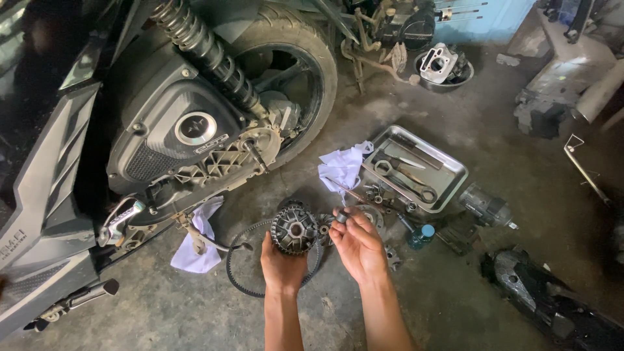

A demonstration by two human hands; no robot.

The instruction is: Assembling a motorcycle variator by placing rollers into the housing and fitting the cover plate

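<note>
My left hand (281,264) holds a round finned metal pulley (296,229) upright, its hub facing me. My right hand (359,246) pinches a small dark cylindrical roller (341,217) at its fingertips, just to the right of the pulley. Under both hands a black drive belt (239,273) lies looped on the concrete floor. Several small metal parts (377,195) are scattered on the floor past my right hand.
A scooter's rear wheel (299,58), shock spring and engine cover (175,130) fill the left. A steel tray (448,188) with wrenches lies right, with white rags (341,166), an impact driver (484,207), a small bottle (422,235) and a black cover (552,299) nearby.
</note>
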